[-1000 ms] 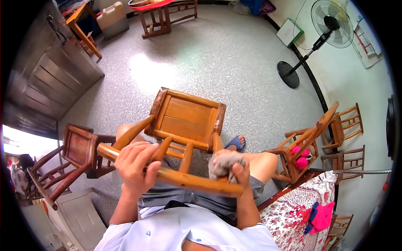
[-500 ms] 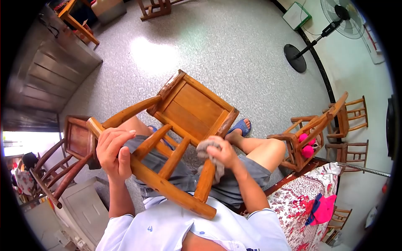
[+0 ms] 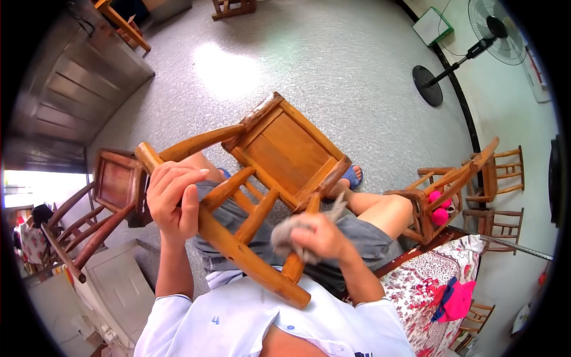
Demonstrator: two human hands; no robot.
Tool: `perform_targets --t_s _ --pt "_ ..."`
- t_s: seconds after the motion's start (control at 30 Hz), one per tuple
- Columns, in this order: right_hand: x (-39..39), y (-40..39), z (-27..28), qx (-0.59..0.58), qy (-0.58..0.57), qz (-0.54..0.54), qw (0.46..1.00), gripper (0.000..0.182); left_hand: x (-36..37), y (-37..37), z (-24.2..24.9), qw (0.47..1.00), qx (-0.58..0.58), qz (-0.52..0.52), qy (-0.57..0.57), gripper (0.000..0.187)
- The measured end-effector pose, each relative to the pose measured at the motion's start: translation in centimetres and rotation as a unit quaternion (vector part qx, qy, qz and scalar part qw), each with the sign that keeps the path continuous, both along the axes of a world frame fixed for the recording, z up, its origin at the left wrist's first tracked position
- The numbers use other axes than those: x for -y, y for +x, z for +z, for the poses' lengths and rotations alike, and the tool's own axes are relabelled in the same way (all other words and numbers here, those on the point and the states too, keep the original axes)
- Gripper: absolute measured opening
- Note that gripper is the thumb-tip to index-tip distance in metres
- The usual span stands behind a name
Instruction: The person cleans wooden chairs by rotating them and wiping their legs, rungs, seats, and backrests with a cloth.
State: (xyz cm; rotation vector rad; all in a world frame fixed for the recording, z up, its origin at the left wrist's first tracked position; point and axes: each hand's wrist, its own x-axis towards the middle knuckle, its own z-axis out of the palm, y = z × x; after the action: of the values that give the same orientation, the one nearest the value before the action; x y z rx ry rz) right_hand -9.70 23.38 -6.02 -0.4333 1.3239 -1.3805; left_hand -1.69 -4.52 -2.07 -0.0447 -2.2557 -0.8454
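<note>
A small wooden chair [image 3: 291, 152] is tilted back between my knees, its seat facing up and its backrest toward my chest. My left hand [image 3: 173, 199] is curled over the left part of the backrest's top rail [image 3: 253, 262], the thumb on the near side. A grey cloth [image 3: 290, 233] is bunched in my right hand [image 3: 321, 238] and wrapped against the right backrest post [image 3: 292, 268]. The fingers of that hand press the cloth onto the post, covering its middle. The bark-like front edges of the seat look rough and darker.
At the left stands another wooden chair [image 3: 116, 181]. On the right, a chair [image 3: 425, 205] holds bright pink things, near a table with a floral cloth [image 3: 410, 297]. A standing fan [image 3: 431, 83] is at the upper right, and a metal cabinet [image 3: 89, 95] at the upper left.
My right hand has slid the cloth down the right backrest post toward the top rail. My left hand stays on the rail. The whole view has shifted slightly.
</note>
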Motion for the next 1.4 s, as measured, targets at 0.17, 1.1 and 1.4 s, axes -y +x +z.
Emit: perform_targets --t_s 0.17,1.1,1.4 --pt "0.7 2.8 3.5 -0.353 -0.119 -0.013 0.928 0.028 -0.2 0.1 0.0 1.000 0.004 0.005 0.000 0.017" --pt "3.8 -4.2 1.7 0.105 -0.207 -0.192 0.954 0.049 -0.2 -0.3 -0.4 1.000 -0.021 0.007 0.009 0.015" --pt "7.4 -1.7 -2.5 -0.250 -0.284 0.064 0.923 0.044 -0.3 -0.2 -0.4 0.999 -0.027 0.020 0.015 0.016"
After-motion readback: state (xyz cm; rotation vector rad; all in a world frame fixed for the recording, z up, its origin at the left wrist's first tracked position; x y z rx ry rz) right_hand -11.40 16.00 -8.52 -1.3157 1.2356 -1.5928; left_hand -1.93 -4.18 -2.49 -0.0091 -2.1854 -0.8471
